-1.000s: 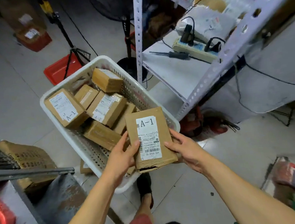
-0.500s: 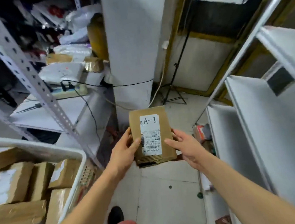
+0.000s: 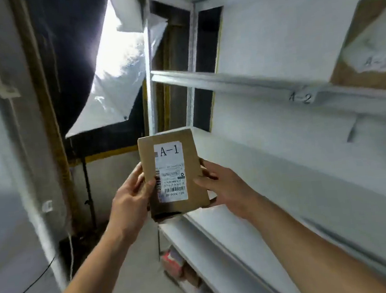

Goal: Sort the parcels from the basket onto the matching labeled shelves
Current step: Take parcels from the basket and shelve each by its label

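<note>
A white metal shelving unit (image 3: 282, 162) filled the right side of the cramped storeroom, with a bright softbox light (image 3: 115, 66) glowing behind its left post and a pale wall closing off the left. The person stood facing the end of the unit, and a brown cardboard parcel (image 3: 173, 173) was held upright in front of the lower shelf's near corner, its white label reading A-1 turned toward the camera. The left hand (image 3: 131, 198) gripped the parcel's left edge, thumb laid over the barcode side of the label, and the right hand (image 3: 223, 185) clasped the right edge with its fingers curled behind the box. On the shelf above, a tag reading A-2 (image 3: 299, 97) was fixed to the front lip, and another brown parcel (image 3: 365, 44) sat there near the right edge of view; its label was too blurred to read with certainty. The basket was out of view. By all appearances the step in hand was the carry and label check: the parcel had been brought to the shelves but not yet set down. No A-1 tag was visible on the lower shelf, so the next move probably called for finding that tag, then lowering the box flat onto the matching board and letting go.
</note>
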